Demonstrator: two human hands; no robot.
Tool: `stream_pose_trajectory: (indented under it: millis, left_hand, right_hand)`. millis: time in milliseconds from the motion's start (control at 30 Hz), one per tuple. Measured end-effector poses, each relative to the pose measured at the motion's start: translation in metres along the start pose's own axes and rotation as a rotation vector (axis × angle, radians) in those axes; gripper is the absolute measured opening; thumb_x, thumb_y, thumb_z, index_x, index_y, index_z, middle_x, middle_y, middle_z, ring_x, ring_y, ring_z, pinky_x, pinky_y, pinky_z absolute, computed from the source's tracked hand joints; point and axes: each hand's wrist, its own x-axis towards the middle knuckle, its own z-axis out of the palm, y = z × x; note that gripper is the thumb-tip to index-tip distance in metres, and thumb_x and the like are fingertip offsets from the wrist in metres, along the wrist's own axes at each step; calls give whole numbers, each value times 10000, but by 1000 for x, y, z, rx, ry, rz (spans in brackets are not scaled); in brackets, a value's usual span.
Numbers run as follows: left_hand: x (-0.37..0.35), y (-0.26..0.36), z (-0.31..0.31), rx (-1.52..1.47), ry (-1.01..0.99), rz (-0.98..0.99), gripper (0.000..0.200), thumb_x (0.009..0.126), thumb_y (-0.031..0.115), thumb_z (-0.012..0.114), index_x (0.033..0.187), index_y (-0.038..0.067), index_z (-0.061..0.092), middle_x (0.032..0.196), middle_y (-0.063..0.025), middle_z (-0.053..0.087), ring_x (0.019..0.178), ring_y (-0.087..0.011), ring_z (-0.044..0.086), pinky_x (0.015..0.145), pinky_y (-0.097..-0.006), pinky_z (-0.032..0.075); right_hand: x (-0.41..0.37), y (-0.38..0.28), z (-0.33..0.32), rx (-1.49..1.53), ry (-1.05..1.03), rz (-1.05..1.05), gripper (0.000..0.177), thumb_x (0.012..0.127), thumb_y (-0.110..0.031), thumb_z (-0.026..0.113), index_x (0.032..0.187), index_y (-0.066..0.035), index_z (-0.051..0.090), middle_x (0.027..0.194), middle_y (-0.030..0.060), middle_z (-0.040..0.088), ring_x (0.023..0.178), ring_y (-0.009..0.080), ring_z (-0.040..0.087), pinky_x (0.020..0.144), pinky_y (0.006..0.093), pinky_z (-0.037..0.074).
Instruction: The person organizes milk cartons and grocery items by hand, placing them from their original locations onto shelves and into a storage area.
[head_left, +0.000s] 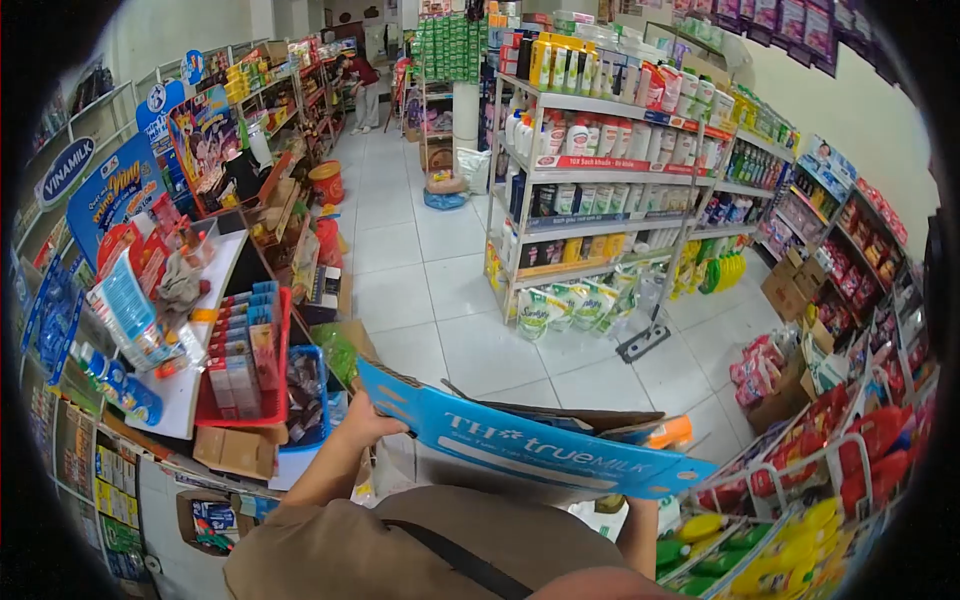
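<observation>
A blue cardboard box [425, 425] printed "TH true MILK" is held across the front of my body. It is open at the top, and an orange item [670, 432] shows at its right end. My left hand [368, 422] grips the box's left end, with the thumb along the near side. On the other side, my right forearm [638, 535] reaches up to the underside of the box near its right end. The box covers my right hand's fingers.
To the left, a red basket [284, 375] of small boxes and a blue basket [322, 425] stand by a white counter [222, 268]. A shelf of bottles [600, 170] rises ahead, with a floor mop [643, 343] nearby. A person [362, 90] stands far down the tiled aisle.
</observation>
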Motion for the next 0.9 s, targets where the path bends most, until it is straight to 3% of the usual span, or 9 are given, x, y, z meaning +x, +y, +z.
stream_pose_trajectory:
  millis: [267,467,500,633,900]
  left_hand:
    - [103,-6,26,-43,367,222,706,556,140,828,1148,8,466,1032,-73,586,934,-194,586,811,-338,482]
    - [133,-45,18,-119,577,244,776,532,112,807,1192,11,412,1041,-82,575,928,-198,592,817,-340,487]
    - [139,-44,14,-98,572,239,851,540,179,842,1228,17,368,1054,-82,565,940,-199,587,826,-336,484]
    - [171,-69,-25,-72,674,317,915,572,349,846,1258,21,338,1111,-63,532,1005,-181,545,845,-319,459]
    - [278,-44,-139,-132,627,396,985,531,406,858,1278,26,340,1168,-71,506,1048,-198,524,887,-350,439]
  right_hand:
    - [236,-57,31,-32,-251,-140,384,904,-254,497,1242,-77,453,1155,83,482,1062,205,466,940,350,366]
    - [333,-56,74,-61,-382,-151,388,903,-255,498,1244,-74,451,1163,85,479,1067,207,463,944,353,362]
    - [347,-55,83,-64,-399,-146,389,903,-255,498,1244,-74,451,1164,85,479,1068,207,462,945,354,361]
    - [391,-48,128,-69,-449,-129,392,902,-255,499,1245,-72,450,1169,86,477,1072,208,460,948,356,359]
    - [476,-83,251,-79,-427,-178,397,901,-255,501,1247,-68,448,1179,88,474,1080,211,455,954,360,354]
